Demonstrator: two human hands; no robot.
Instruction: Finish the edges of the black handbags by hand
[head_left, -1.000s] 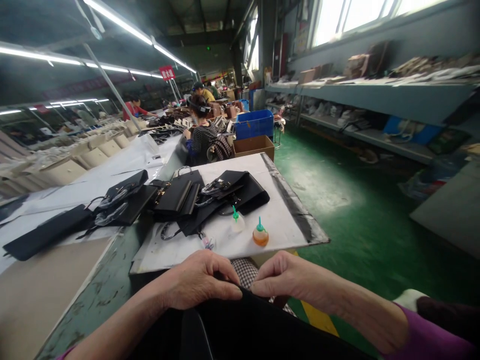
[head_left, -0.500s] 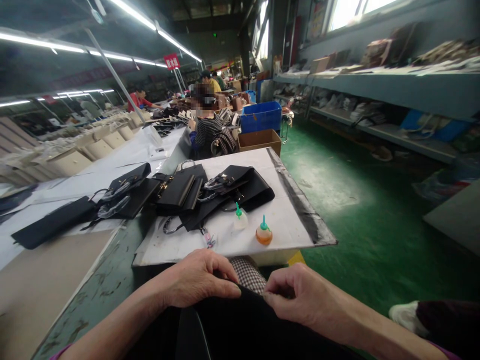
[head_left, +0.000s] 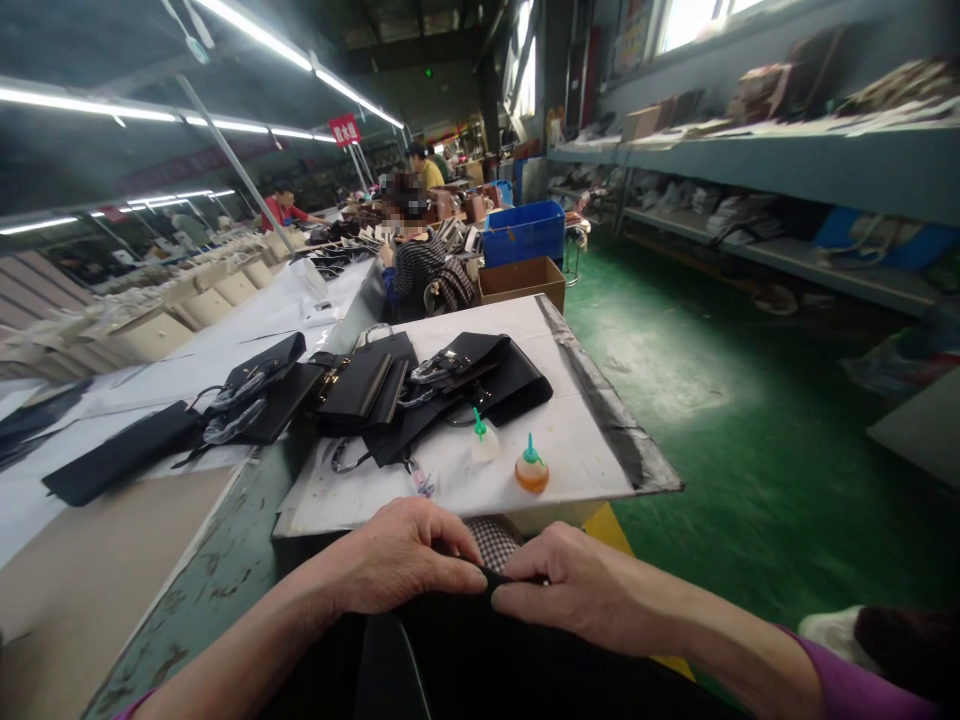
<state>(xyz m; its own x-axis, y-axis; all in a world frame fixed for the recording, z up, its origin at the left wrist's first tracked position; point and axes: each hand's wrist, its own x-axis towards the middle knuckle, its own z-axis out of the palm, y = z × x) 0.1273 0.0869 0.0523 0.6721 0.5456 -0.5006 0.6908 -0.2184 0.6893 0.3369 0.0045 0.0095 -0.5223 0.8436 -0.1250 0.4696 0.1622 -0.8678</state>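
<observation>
While my left hand (head_left: pixel 412 555) and right hand (head_left: pixel 566 588), nearly closed, pinch a black sheet-like piece (head_left: pixel 480 635) by its edge before me, two round translucent green-nozzled bottles (head_left: pixel 532 474) stand beyond, near black handbags (head_left: pixel 358 392) on the white-covered tabletop (head_left: pixel 581 445).

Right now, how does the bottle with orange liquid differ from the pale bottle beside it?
The orange bottle holds orange liquid; the pale bottle looks whitish, contents unclear. The orange bottle's nozzle is teal, the pale bottle's a brighter green. The orange bottle is nearer the front edge of the white tabletop, the pale bottle nearer the black bags. Both have pointed nozzles.
</observation>
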